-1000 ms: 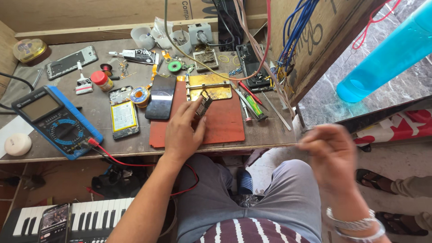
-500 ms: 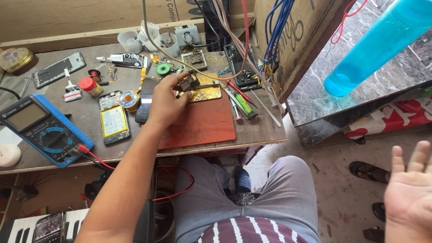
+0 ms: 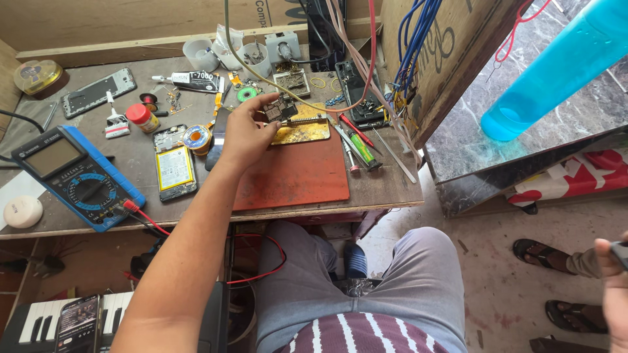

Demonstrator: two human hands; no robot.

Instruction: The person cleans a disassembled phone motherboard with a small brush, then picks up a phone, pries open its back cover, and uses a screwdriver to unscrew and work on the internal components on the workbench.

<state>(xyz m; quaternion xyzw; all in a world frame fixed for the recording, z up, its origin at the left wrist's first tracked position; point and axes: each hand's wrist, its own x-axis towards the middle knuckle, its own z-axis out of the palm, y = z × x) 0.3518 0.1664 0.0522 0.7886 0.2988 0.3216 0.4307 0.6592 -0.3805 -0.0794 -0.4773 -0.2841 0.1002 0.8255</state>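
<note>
My left hand [image 3: 243, 136] reaches across the desk, and its fingertips pinch a small dark circuit board [image 3: 282, 108]. The board sits at the top left corner of a gold-coloured board holder [image 3: 306, 132]. That holder lies at the far edge of a red work mat [image 3: 294, 178]. My right hand [image 3: 613, 294] is far off at the frame's right edge, low over the floor and mostly cut off. A small dark object [image 3: 621, 253] shows between its thumb and fingers.
A blue multimeter [image 3: 75, 173] with red lead, an opened phone [image 3: 174, 167], a solder spool [image 3: 195, 138] and a green screwdriver [image 3: 359, 146] crowd the desk. Cables hang over the back. A blue bottle [image 3: 556, 65] lies right. Another person's sandalled feet [image 3: 546, 253] rest on the floor.
My left hand moved from the mat's middle up to the board holder and took the small board. My right hand swung out right and down, from open palm to closed on something dark.
</note>
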